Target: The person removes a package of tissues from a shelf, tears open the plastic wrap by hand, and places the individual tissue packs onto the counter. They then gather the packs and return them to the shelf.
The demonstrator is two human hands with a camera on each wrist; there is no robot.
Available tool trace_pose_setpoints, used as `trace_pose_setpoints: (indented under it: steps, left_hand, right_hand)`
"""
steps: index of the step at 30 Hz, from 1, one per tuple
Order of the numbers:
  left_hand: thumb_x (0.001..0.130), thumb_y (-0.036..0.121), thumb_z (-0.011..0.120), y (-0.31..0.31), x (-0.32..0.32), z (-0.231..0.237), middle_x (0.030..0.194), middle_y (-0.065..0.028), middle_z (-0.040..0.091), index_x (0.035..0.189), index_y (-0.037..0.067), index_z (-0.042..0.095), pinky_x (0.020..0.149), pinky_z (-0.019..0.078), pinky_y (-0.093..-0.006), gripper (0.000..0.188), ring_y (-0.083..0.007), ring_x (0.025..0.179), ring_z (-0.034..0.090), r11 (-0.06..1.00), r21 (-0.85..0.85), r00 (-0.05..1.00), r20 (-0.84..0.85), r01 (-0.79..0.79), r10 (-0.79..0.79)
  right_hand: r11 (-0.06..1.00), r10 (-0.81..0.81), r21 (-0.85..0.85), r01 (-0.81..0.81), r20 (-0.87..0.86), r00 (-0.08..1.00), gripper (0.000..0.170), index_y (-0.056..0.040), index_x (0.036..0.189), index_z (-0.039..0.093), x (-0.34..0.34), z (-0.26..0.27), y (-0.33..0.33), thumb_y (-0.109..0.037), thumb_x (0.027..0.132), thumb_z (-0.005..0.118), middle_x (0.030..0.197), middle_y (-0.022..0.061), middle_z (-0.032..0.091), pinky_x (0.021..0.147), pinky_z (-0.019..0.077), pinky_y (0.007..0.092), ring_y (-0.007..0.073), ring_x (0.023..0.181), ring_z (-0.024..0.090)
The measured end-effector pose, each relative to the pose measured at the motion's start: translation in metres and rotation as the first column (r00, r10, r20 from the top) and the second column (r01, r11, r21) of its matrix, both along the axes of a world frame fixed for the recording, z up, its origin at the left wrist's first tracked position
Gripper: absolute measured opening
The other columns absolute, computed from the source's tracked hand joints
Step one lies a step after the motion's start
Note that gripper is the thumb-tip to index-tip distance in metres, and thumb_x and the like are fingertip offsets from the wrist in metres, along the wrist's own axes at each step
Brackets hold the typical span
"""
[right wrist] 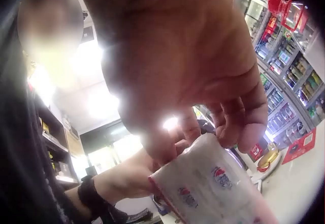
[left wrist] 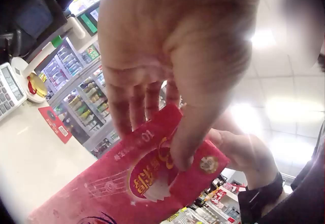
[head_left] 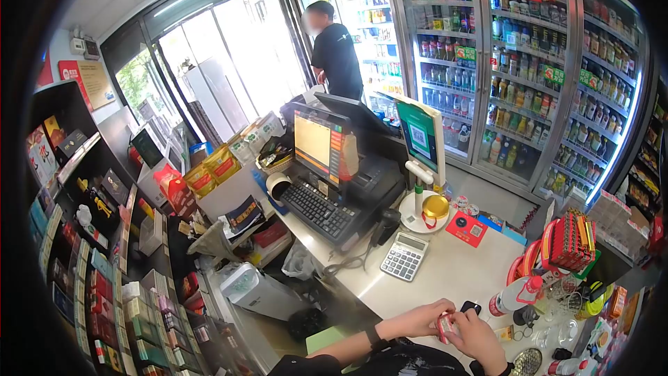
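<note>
Packet (left wrist: 147, 181) was near the counter (head_left: 463, 264), pinched by left hand (head_left: 426, 318) and right hand (head_left: 481, 338) together. Left wrist view showed its pink printed face, gold seal included; right wrist view, white logo-marked wrapping. Only head view caught a person (head_left: 337, 56) near fridges (head_left: 449, 49).

Packet (left wrist: 117, 178): glossy plastic film. Countertop (head_left: 456, 264): smooth, faint sheen. Calculator (head_left: 404, 257): matt plastic.

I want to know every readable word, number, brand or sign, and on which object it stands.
"10": on the red packet in the left hand.
Blurred, unreadable: the packet's other lettering; the marks on the white wrapping.
Too small to read: the red card, the calculator's keys, the monitor, the green screen, the wall sign, the bottles' labels.
</note>
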State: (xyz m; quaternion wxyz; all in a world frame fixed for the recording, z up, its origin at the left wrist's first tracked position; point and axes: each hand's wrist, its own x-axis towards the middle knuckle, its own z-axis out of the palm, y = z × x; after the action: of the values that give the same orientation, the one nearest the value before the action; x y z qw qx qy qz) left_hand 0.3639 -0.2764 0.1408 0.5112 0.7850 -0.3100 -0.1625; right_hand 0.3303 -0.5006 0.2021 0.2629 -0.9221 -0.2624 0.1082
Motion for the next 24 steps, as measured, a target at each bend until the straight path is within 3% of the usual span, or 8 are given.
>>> trace_pose_setpoints:
  steps: [6,12,15,24]
  left_hand:
    - [0.088,0.011,0.075,0.009,-0.003,0.000,0.130,-0.0146,0.061,0.137,0.007,0.050,0.098,0.0511,-0.0416,0.055,-0.0343,0.118,0.062,0.999,0.026,0.995,0.094,-0.025,0.023]
    - [0.089,0.010,0.071,0.002,-0.016,0.010,0.118,-0.0131,0.068,0.138,0.008,0.051,0.087,0.0565,-0.0439,0.053,-0.0340,0.105,0.069,0.944,0.261,0.972,0.173,-0.200,0.158]
    - [0.088,0.008,0.069,-0.001,-0.013,0.003,0.113,-0.0131,0.069,0.136,0.005,0.050,0.082,0.0571,-0.0445,0.051,-0.0344,0.100,0.070,0.912,0.365,0.958,0.272,-0.186,0.087]
    - [0.089,0.001,0.059,-0.003,-0.015,0.011,0.101,-0.0135,0.068,0.121,0.002,0.051,0.073,0.0559,-0.0453,0.034,-0.0354,0.091,0.070,0.941,0.268,0.937,0.332,-0.206,0.110]
  right_hand:
    - [0.996,-0.094,0.018,0.093,0.081,0.992,0.039,-0.0029,0.112,0.058,0.005,-0.010,0.011,-0.029,0.087,0.072,0.101,0.0195,0.062,0.071,0.0552,0.0499,0.0416,0.082,0.067]
    - [0.986,-0.167,0.028,0.164,0.167,0.972,0.031,-0.0028,0.101,0.059,0.010,-0.024,0.018,-0.023,0.081,0.072,0.095,0.0186,0.064,0.069,0.0544,0.0507,0.0406,0.080,0.066]
    - [0.983,-0.181,0.029,0.179,0.167,0.969,0.031,-0.0026,0.100,0.058,0.012,-0.028,0.020,-0.022,0.080,0.072,0.093,0.0183,0.064,0.069,0.0541,0.0509,0.0407,0.080,0.066]
    - [0.979,-0.203,0.035,0.200,0.151,0.968,0.030,-0.0009,0.095,0.059,0.014,-0.028,0.024,-0.023,0.081,0.073,0.088,0.0190,0.064,0.069,0.0530,0.0512,0.0413,0.079,0.066]
